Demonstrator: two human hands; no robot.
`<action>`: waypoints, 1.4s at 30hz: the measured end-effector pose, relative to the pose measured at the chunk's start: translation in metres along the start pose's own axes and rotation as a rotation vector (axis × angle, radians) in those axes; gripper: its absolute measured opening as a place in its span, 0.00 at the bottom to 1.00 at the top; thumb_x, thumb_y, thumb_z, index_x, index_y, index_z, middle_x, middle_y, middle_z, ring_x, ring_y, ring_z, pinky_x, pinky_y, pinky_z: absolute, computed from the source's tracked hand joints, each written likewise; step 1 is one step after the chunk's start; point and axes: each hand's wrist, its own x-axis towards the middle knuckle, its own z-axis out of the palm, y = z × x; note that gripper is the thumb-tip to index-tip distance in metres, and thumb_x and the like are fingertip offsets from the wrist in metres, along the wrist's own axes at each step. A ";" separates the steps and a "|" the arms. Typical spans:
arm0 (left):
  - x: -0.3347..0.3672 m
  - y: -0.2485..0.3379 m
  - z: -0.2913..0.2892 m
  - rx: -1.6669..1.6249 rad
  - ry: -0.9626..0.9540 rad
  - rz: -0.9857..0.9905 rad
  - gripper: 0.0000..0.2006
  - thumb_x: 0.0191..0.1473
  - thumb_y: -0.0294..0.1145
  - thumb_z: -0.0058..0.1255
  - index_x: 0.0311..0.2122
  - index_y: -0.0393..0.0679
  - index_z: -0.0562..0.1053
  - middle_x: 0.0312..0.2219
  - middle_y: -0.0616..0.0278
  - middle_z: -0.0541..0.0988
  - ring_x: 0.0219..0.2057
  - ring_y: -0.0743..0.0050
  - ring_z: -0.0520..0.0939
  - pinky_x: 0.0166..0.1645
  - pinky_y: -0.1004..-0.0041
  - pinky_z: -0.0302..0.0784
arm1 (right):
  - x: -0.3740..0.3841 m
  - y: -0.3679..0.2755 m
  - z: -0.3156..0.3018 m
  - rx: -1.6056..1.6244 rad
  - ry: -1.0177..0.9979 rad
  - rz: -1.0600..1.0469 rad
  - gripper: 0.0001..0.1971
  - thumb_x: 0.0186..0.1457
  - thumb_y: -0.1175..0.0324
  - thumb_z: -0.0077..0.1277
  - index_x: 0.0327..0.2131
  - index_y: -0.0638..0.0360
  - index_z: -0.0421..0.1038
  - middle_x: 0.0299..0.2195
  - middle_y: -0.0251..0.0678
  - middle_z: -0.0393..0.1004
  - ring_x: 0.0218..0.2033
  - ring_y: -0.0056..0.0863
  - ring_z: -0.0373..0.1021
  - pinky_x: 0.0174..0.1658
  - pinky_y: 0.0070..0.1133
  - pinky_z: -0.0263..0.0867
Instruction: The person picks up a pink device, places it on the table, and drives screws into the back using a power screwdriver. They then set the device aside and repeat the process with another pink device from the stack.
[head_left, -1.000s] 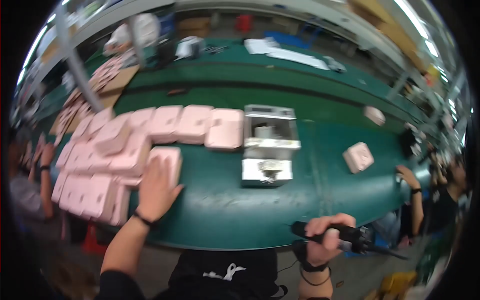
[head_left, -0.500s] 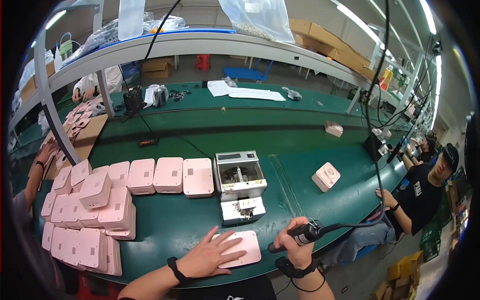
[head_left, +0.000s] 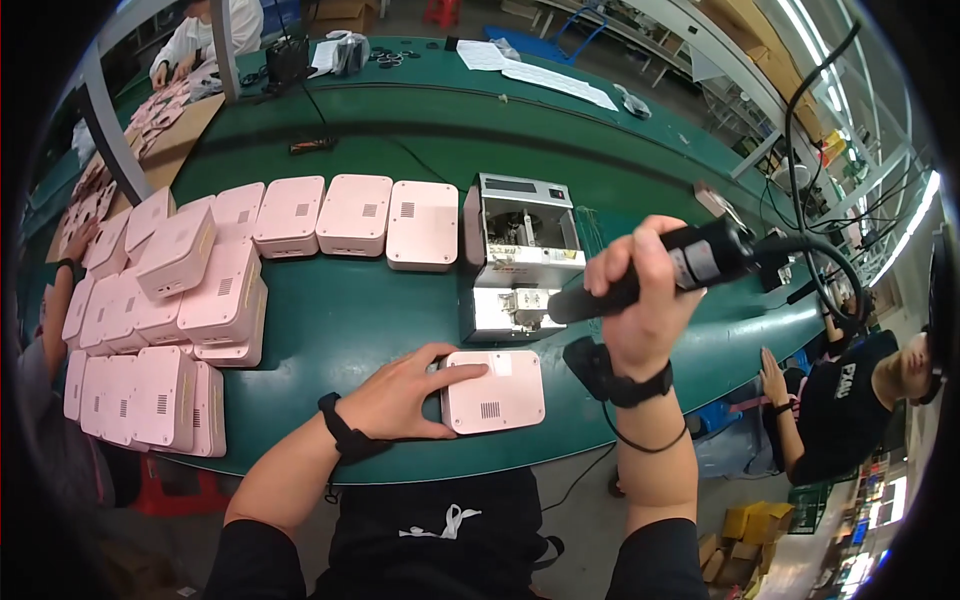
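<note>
A pink plastic case (head_left: pixel 515 395) with rounded corners lies flat on the green bench, its slotted vent and corner holes facing up. My left hand (head_left: pixel 400 395) holds it by the left side, thumb at the near edge and index finger stretched across the top. Wrapped round a black corded electric screwdriver (head_left: pixel 708 250) is my right hand (head_left: pixel 645 305), raised right of the case. The tool's blunt front end points left, by the front of a metal screw feeder (head_left: pixel 520 250); whether they touch I cannot tell.
Stacked pink cases (head_left: pixel 215 300) fill the bench's left, and a row runs along to the feeder. A thick black cable (head_left: pixel 800 170) hangs at the right. A co-worker (head_left: pixel 850 400) sits at the right edge; another person's arm (head_left: pixel 62 310) shows at far left.
My right hand has lifted the screwdriver from beside the case up to the feeder's front. My left hand, earlier spread flat over the case, now grips its left side. The view has tilted down.
</note>
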 end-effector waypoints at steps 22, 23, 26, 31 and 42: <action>0.001 -0.005 0.005 -0.052 0.033 0.016 0.44 0.35 0.43 0.74 0.62 0.58 0.67 0.59 0.55 0.66 0.57 0.49 0.71 0.59 0.61 0.71 | -0.038 0.022 -0.029 -0.053 -0.003 0.107 0.07 0.60 0.68 0.47 0.35 0.59 0.62 0.17 0.33 0.63 0.15 0.23 0.60 0.22 0.24 0.62; 0.001 -0.006 0.005 -0.052 0.034 0.017 0.44 0.35 0.43 0.74 0.61 0.58 0.67 0.59 0.55 0.66 0.57 0.49 0.71 0.59 0.60 0.71 | -0.038 0.023 -0.030 -0.051 -0.003 0.109 0.07 0.60 0.68 0.47 0.35 0.59 0.62 0.17 0.33 0.63 0.15 0.23 0.60 0.22 0.24 0.62; 0.001 -0.007 0.006 -0.050 0.036 0.022 0.44 0.35 0.44 0.74 0.61 0.59 0.67 0.59 0.55 0.66 0.57 0.49 0.71 0.59 0.60 0.71 | -0.039 0.024 -0.031 -0.005 0.007 0.122 0.07 0.59 0.68 0.47 0.35 0.59 0.62 0.17 0.34 0.63 0.15 0.23 0.59 0.22 0.24 0.61; 0.002 -0.008 0.006 -0.058 0.050 0.035 0.43 0.36 0.43 0.73 0.61 0.59 0.68 0.58 0.56 0.66 0.56 0.50 0.72 0.58 0.60 0.71 | -0.040 0.029 -0.033 -0.023 -0.023 0.093 0.07 0.59 0.68 0.47 0.35 0.59 0.62 0.17 0.34 0.63 0.15 0.23 0.59 0.21 0.24 0.60; -0.003 -0.008 0.007 -0.024 0.064 0.054 0.42 0.37 0.44 0.72 0.61 0.62 0.67 0.57 0.56 0.67 0.55 0.49 0.72 0.58 0.58 0.71 | -0.014 -0.005 -0.010 0.112 0.008 -0.003 0.05 0.59 0.68 0.47 0.34 0.57 0.63 0.17 0.34 0.63 0.15 0.24 0.60 0.22 0.26 0.61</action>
